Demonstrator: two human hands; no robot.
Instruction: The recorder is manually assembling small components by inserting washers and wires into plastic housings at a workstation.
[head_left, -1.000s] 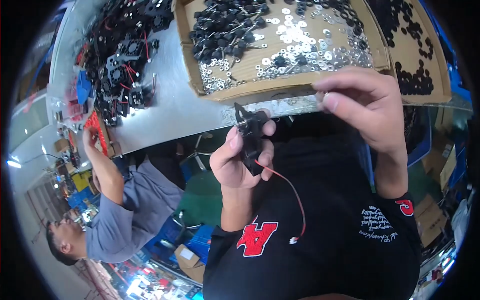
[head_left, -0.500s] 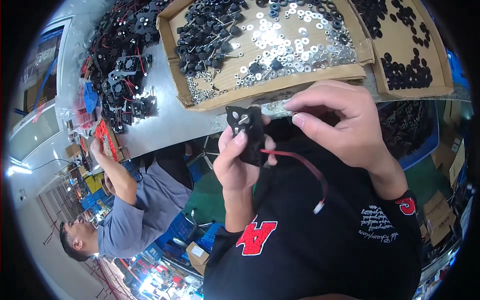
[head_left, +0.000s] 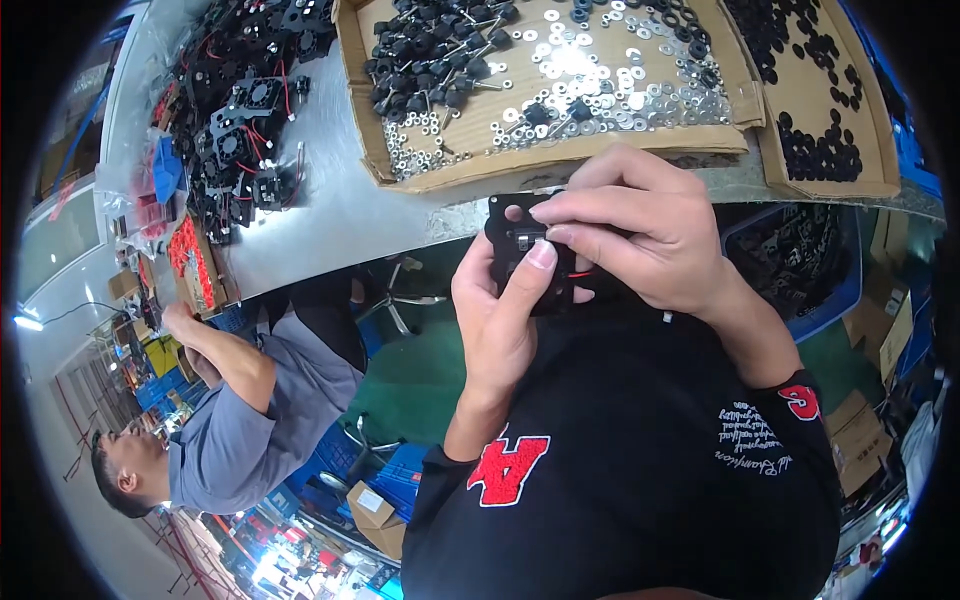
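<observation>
Left hand [head_left: 497, 322] grips a black component [head_left: 503, 228] near a cardboard tray [head_left: 470, 177]; right hand [head_left: 655, 228] meets its face, fingertips close, whether pinching anything unclear.

Your right hand [head_left: 650, 228] hides one side of the black part [head_left: 503, 230]; beyond it, the cardboard tray [head_left: 470, 176] is cut off.
</observation>
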